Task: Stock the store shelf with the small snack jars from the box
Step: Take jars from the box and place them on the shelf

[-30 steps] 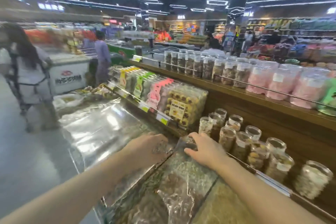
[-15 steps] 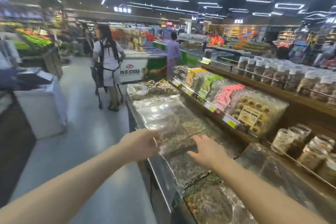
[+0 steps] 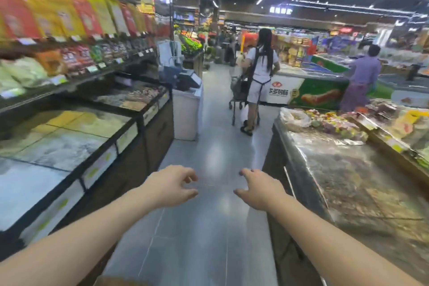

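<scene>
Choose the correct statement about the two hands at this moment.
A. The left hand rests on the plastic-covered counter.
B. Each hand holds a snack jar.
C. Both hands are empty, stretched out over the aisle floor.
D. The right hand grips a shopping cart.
C: the left hand and right hand show open, curled fingers holding nothing, with only grey aisle floor beneath them.

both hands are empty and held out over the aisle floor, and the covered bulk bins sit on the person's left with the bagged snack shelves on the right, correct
Not quite: the sides are swapped. The head view shows the plastic-covered bulk bins on the person's right and the bagged snack shelves on the left. The rest holds: the left hand and right hand are both empty, held out over the aisle floor.
</scene>
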Motion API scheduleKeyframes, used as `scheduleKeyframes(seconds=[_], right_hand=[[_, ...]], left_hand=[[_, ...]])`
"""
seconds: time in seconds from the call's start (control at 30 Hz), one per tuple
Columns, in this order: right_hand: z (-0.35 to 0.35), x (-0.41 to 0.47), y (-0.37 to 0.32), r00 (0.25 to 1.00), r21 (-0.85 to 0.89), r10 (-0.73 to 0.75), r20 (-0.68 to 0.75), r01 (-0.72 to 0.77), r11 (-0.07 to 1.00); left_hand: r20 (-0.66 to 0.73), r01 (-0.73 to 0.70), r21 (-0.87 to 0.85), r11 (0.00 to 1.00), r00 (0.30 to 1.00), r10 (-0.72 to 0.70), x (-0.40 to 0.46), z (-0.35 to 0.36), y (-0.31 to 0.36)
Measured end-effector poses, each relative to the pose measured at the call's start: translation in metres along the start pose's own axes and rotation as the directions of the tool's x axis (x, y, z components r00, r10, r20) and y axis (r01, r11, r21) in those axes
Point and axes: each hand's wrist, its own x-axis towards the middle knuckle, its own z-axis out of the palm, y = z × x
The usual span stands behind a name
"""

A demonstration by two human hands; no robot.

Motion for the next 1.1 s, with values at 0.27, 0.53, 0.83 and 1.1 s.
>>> scheduleKeyframes(seconds=[0.27,0.53,0.83,1.1], right_hand=[[0.047,0.093,-0.156,0.941,-0.023,-0.308,0.142,0.315,0.949],[0.106,0.194,-0.266,0.802,-0.016,-0.522,0.291,0.550,0.835],[0.202,0.307,-0.335,0.680,0.033,-0.584,0.443,0.639,0.769],[0.340,0.359,-0.354,0.675,0.113,-0.506,0.537,0.537,0.836]], left_hand=[[-0.027,0.298,-0.103,0.949,0.953,-0.302,-0.056,0.003,-0.143],[0.004,0.516,-0.186,0.836,0.851,-0.525,-0.046,0.026,-0.245],[0.116,0.685,-0.308,0.660,0.716,-0.688,0.016,0.100,-0.338],[0.280,0.785,-0.479,0.393,0.561,-0.779,0.050,0.223,-0.433]])
